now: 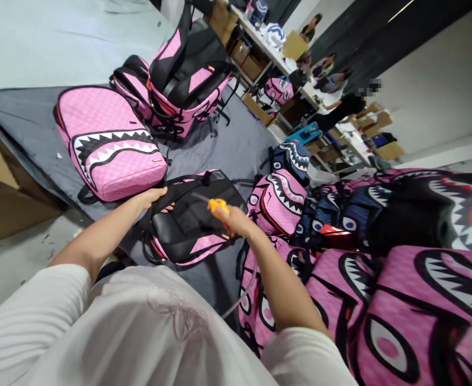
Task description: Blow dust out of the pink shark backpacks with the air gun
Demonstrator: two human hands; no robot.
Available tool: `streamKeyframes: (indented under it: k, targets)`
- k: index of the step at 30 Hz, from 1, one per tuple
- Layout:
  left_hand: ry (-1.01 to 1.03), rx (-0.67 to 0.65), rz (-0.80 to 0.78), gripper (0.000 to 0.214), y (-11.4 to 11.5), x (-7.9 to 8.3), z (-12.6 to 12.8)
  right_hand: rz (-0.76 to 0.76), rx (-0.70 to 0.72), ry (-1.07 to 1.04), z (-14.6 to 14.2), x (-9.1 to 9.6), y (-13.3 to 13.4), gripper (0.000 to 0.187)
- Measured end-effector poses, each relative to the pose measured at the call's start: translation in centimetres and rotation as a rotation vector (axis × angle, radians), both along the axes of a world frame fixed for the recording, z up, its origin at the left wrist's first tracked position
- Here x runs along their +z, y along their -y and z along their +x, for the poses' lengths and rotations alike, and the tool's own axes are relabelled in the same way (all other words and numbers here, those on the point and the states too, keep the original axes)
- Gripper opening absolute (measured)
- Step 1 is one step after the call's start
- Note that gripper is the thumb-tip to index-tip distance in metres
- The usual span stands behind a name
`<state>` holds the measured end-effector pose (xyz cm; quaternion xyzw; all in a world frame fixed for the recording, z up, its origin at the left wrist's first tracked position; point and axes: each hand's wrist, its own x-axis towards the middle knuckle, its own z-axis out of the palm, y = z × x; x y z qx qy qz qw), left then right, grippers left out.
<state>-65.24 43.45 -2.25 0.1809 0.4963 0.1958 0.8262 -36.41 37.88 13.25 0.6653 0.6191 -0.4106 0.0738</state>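
A black-backed pink backpack (195,214) lies on the grey cloth with its straps and back panel facing up. My left hand (156,197) grips a black shoulder strap (179,187) at its left end, fingertips showing past the strap. In my right hand (236,220) is an orange air blow gun (218,206), held above the back panel, its thin nozzle pointing left. A clear hose (244,294) trails below my right wrist. Just beyond my left hand, another pink backpack (119,145) with a shark-mouth print lies front side up.
Stacked pink backpacks (187,75) stand at the far side of the grey cloth (236,145). Many pink and navy shark-print backpacks (340,284) crowd the right side. Farther off are worktables (278,56), cardboard boxes (254,67), a blue stool (304,133) and several people.
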Motion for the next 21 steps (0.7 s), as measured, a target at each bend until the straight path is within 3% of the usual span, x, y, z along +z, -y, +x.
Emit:
streamKeyframes:
  k: [2,6,10,14,18,21]
  targets:
    - [0.010,-0.032,-0.008,0.064,-0.4,-0.7,0.5,0.090,-0.069,0.094,0.3,0.4,-0.8,0.036]
    - [0.025,-0.048,-0.013,0.064,-0.5,-1.3,1.1,-0.117,0.103,0.007,0.4,-0.5,-0.5,0.032]
    - [0.023,-0.027,-0.012,0.062,-0.4,-1.3,1.2,0.015,-0.034,0.129,1.0,-1.5,-0.9,0.040]
    - [0.020,-0.039,-0.024,0.060,-0.5,-1.7,1.1,-0.086,0.053,-0.011,1.6,-2.6,-1.8,0.036]
    - [0.026,-0.057,-0.039,0.066,-0.6,-2.1,0.9,-0.038,-0.101,0.057,1.8,-3.7,-2.6,0.036]
    - [0.002,-0.063,-0.063,0.066,-0.8,-2.1,0.9,-0.089,-0.090,-0.016,1.4,-4.4,-3.0,0.040]
